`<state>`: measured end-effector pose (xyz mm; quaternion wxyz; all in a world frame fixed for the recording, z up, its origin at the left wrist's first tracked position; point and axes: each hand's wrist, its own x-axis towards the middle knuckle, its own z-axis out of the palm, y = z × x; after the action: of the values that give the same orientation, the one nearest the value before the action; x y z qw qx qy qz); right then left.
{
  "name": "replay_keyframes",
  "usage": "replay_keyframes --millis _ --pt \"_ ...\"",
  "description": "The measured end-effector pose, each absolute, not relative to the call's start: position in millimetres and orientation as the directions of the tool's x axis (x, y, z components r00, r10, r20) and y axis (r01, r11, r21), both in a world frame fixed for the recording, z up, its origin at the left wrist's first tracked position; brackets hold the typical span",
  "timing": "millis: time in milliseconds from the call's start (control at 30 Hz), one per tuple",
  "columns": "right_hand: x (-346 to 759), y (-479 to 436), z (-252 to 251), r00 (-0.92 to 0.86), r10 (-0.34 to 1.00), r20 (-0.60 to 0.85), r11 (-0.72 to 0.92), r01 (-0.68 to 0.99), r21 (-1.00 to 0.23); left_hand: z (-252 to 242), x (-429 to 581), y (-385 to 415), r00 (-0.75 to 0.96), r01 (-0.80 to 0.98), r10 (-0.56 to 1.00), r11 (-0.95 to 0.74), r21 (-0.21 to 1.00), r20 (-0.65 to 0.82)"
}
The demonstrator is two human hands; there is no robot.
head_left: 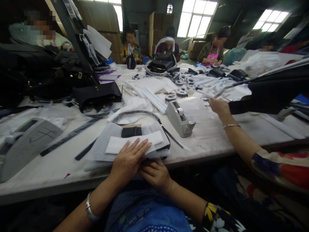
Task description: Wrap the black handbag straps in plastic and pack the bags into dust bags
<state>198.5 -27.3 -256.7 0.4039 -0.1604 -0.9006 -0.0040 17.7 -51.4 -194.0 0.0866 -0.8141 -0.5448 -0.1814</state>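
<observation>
My left hand [129,158] lies flat, fingers stretched, on a folded white foam sheet [112,145]. The sheet rests over a black bag [165,145], mostly covered by white tissue paper [100,145]. Just behind the sheet sits a small black wallet-like piece [131,131]. My right hand [158,176] is at the bundle's front edge, beside and partly under my left hand. Its fingers are pressed together and their tips are hidden, so what they hold cannot be made out. Behind the bundle, a wrapped strap [135,111] curves across the table.
A grey tape dispenser [180,119] stands right of the bundle; another dispenser [31,145] is at left. A co-worker's hand [220,108] reaches in from the right, near a black bag. Black bags [98,95], white rolls [154,98] and wrapped coils cover the table [212,145] further back.
</observation>
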Motion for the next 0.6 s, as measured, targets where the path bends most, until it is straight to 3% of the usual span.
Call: replay_keyframes --millis 200,367,600 --pt "221.1 -30.9 -248.6 -0.594 0.294 0.749 0.956 0.191 -0.224 -196.1 15.8 -51.8 0.357 0.920 0.846 -0.391 0.007 0.395" --pt "268.6 -53.5 -242.2 -0.625 0.383 0.680 0.924 0.243 -0.296 -198.5 15.8 -51.1 0.370 0.917 0.838 -0.398 -0.013 0.402" --pt "302.9 -76.2 -240.8 -0.674 0.377 0.635 0.926 0.268 -0.265 -200.2 16.8 -51.2 0.366 0.919 0.830 -0.394 -0.022 0.420"
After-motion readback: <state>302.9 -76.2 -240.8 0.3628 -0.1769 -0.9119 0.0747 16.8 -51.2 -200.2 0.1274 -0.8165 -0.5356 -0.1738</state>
